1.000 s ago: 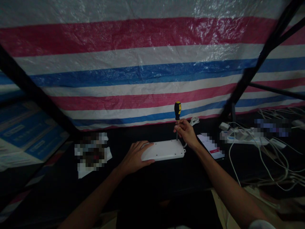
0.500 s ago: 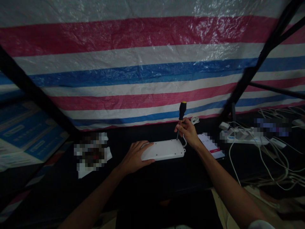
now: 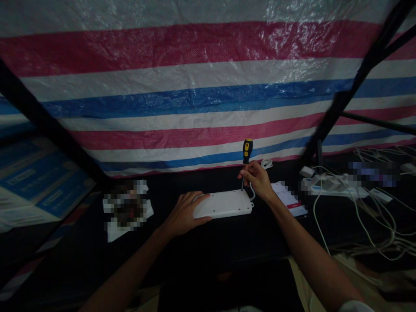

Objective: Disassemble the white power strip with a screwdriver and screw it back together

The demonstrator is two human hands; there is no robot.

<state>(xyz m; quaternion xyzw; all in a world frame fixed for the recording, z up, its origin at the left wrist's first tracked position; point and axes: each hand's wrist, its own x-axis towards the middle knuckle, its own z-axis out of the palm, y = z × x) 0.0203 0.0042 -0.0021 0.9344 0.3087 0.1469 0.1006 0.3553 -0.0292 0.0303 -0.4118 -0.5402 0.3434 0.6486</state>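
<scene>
A white power strip lies on the black table with its screw-holed face up. My left hand grips its left end, thumb along the near side and fingers over the far side. In my right hand is a screwdriver with a black and yellow handle, its shaft pinched between thumb and fingers just below the handle. It stands nearly upright, and its tip meets the strip's far right corner, at a screw hole. A white cord leaves the strip's right end, partly behind my right hand.
A phone with a lit screen lies right of my right hand. Farther right are another power strip with plugs and tangled white cables. Blurred items on white paper sit at left. Striped sheeting hangs behind, between dark frame bars.
The screwdriver handle has turned about its axis, so yellow markings now face me, and it leans slightly more left. Both hands and the power strip stay nearly in place.
</scene>
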